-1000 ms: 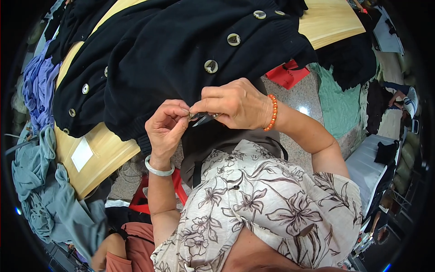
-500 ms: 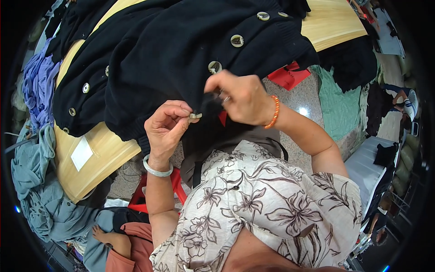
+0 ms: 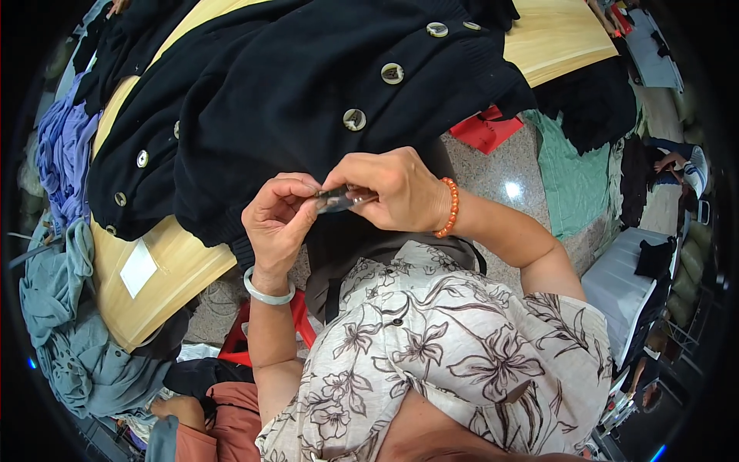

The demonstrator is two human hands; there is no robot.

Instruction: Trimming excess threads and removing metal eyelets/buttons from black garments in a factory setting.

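Observation:
A navy knit cardigan (image 3: 262, 100) with large pale-rimmed buttons lies spread over the wooden table in front of me. At its near edge my left hand (image 3: 279, 212), with a pale bangle at the wrist, is closed in a pinch on a button, mostly hidden by the fingertips. My right hand (image 3: 392, 189), wearing an orange beaded bracelet, is wrapped round small thread snips (image 3: 336, 202). Their metal blades point left and meet my left fingertips. Another button (image 3: 354, 119) shows on the cardigan just beyond my right hand.
The wooden tabletop (image 3: 158, 289) bears a white paper slip (image 3: 138, 269). Purple cloth (image 3: 61, 146) and grey-green garments (image 3: 100, 362) are heaped at the left. Nearby are a red bag (image 3: 485, 132), green cloth (image 3: 570, 181), a red stool (image 3: 300, 316) and a co-worker's sleeve (image 3: 231, 420).
My right hand has come left and slightly down, bringing the snips to my left fingertips. The cardigan has shifted a little left; the left hand has barely moved.

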